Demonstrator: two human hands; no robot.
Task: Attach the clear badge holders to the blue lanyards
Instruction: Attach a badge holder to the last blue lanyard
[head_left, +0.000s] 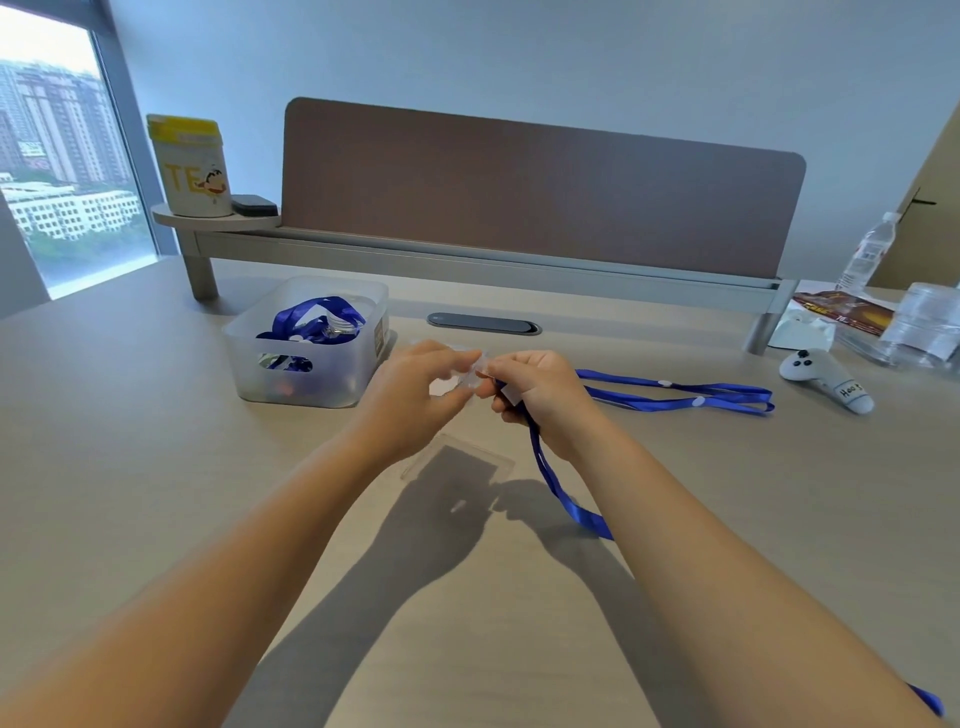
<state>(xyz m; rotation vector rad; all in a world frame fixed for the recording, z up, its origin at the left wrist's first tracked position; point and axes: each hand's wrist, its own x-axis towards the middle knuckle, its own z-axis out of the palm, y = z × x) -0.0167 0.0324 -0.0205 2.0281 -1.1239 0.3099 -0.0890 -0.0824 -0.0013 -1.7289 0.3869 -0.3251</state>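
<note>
My left hand (421, 387) pinches a clear badge holder (460, 382) above the desk. Touching it from the right, my right hand (540, 397) grips the clip end of a blue lanyard (569, 501), whose strap hangs down onto the desk toward me. A second clear badge holder (457, 462) lies flat on the desk under my hands. Another blue lanyard (680, 395) lies stretched out to the right. A translucent bin (306, 343) at the left holds more blue lanyards (311, 319).
A white controller (826, 376) lies at the right, with a water bottle (870, 252), plastic packaging (924, 325) and a printed packet behind it. A desk divider (540, 192) and shelf with a yellow-lidded tub (189, 166) stand at the back.
</note>
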